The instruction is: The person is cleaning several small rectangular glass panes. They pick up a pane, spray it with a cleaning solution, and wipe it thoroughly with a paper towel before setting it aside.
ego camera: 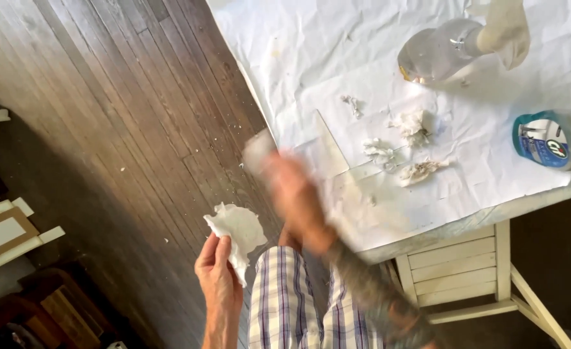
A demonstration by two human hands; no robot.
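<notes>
Low in the frame, left of centre, our left hand (218, 274) pinches a crumpled white paper wad (237, 234) between thumb and fingers. Our right hand (295, 197), at centre, is motion-blurred; we cannot tell its grip.

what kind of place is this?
Likely a room in a home, set up for messy cleaning or craft work: dark wood plank floor, a white wooden table covered with crumpled paper, and spray bottles.
</notes>
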